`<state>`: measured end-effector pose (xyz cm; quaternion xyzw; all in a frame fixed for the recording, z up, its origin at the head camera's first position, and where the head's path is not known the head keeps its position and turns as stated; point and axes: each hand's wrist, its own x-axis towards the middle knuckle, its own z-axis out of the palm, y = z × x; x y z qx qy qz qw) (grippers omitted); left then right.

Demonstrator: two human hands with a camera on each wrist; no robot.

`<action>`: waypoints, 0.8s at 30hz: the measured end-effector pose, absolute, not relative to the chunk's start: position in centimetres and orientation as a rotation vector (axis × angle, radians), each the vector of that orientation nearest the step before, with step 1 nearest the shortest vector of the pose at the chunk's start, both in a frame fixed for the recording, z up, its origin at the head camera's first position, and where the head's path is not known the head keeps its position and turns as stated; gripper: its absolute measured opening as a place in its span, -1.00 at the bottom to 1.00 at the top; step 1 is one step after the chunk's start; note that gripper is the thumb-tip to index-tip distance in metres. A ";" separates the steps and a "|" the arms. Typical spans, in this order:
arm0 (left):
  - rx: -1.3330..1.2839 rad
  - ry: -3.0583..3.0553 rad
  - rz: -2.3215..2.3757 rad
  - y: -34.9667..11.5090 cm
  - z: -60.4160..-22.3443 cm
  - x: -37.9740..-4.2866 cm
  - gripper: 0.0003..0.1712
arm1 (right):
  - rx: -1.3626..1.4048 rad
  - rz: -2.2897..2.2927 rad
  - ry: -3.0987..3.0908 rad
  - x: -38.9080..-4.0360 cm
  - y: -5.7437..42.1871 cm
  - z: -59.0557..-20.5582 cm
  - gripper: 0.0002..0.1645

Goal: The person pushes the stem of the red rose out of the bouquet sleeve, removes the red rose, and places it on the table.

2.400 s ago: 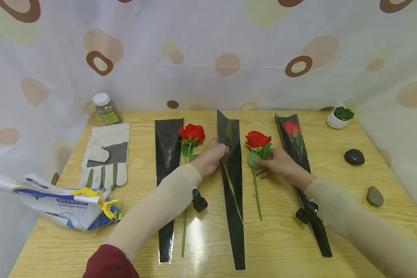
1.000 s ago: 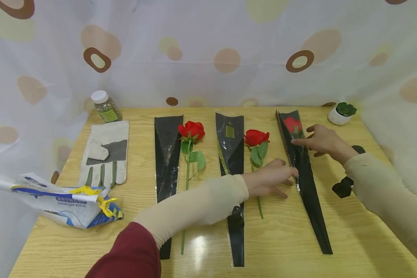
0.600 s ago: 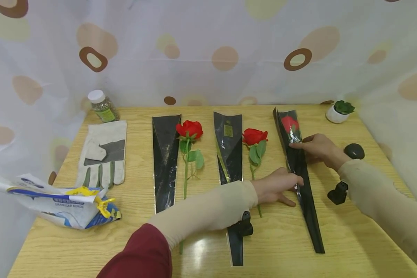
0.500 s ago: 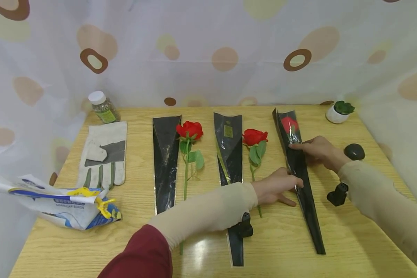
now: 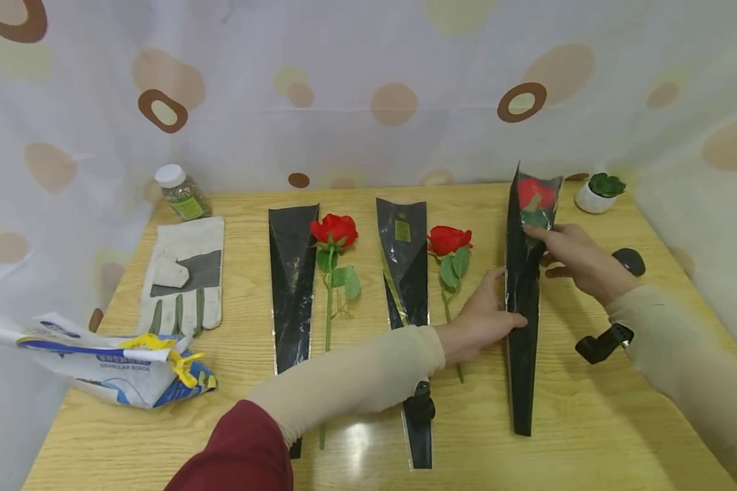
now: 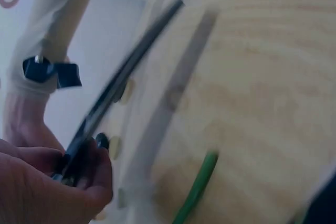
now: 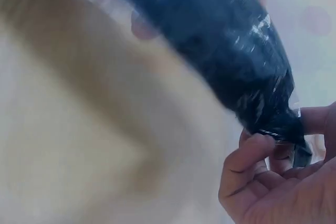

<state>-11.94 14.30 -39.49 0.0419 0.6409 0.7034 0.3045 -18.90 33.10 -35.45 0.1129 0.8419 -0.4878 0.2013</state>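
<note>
Both hands grip a black flower sleeve [image 5: 521, 354] with a red rose [image 5: 536, 194] behind its clear front. It is held up off the table, bloom end away from me. My left hand [image 5: 480, 320] pinches the sleeve's middle from the left; the left wrist view shows thumb and fingers on the sleeve edge. Higher up, my right hand [image 5: 580, 256] pinches the right side just below the bloom, and its fingers [image 7: 249, 156] bunch the film. Beside the left hand lies a loose rose [image 5: 450, 240], its lower stem partly hidden by that hand.
Left of it lie another black sleeve [image 5: 403, 266] with a stem in it, a second loose rose [image 5: 334, 230] and a third sleeve [image 5: 293, 273]. Around the table stand a work glove [image 5: 187, 273], a jar [image 5: 184, 194], a bag [image 5: 129, 372], a potted succulent [image 5: 598, 194] and a black stone [image 5: 629, 261].
Earlier the hands let go of the middle stem and the loose rose and moved right to the wrapped rose. Since then they have lifted it off the table and turned it more upright in view.
</note>
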 end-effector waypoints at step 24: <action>0.874 2.093 1.836 5.8 -31.6 -10.9 -0.62 | -0.302 -2.880 1.829 -11.9 29.7 -23.7 -0.40</action>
